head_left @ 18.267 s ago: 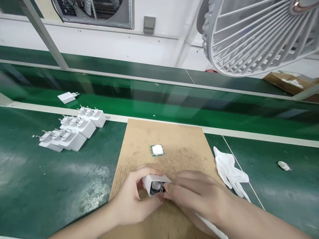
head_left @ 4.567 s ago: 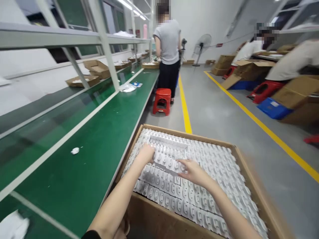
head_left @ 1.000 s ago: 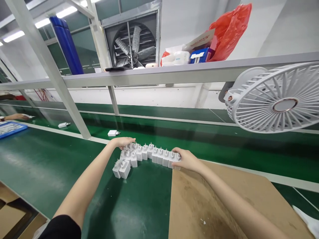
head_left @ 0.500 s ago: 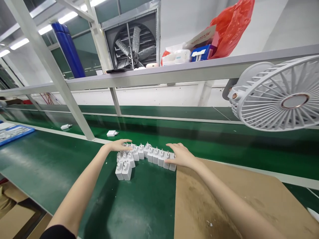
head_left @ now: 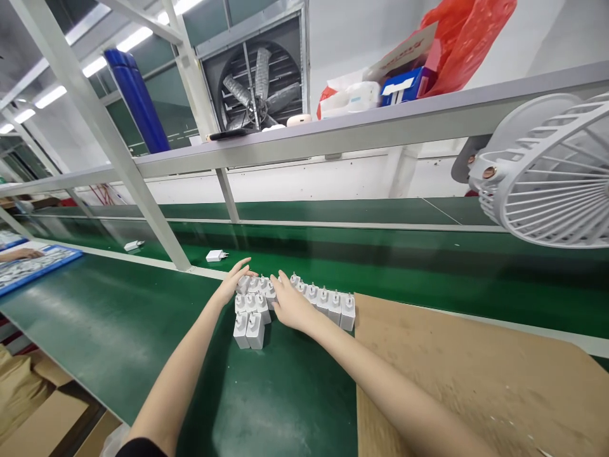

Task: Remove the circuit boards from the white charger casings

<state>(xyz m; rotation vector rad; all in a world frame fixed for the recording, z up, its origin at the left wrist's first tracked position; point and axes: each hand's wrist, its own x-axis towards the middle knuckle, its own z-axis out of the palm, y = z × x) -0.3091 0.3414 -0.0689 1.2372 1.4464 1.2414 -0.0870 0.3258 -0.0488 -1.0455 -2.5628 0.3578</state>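
Several white plug chargers [head_left: 335,308] stand close together on the green bench top, pins pointing up. They form a long back row, with shorter rows in front at the left, including a front pair [head_left: 248,331]. My left hand [head_left: 233,284] is at the left end of the back row, fingers stretched and apart, against the end charger [head_left: 243,284]. Over the middle of that row is my right hand [head_left: 291,304], its fingers spread beside a charger [head_left: 271,293] and hiding some others. Whether either hand grips firmly is hard to see.
Two loose chargers lie on the green belt behind, one [head_left: 216,256] nearer than the other [head_left: 134,245]. Brown cardboard [head_left: 466,374] covers the bench at right. A white fan [head_left: 556,178] juts in. Another person's hand [head_left: 23,254] rests over a blue-edged tray [head_left: 66,257].
My right hand has moved left from the right end of the charger row to its middle. My left hand stays at the left end, fingers raised more. The view has shifted slightly.
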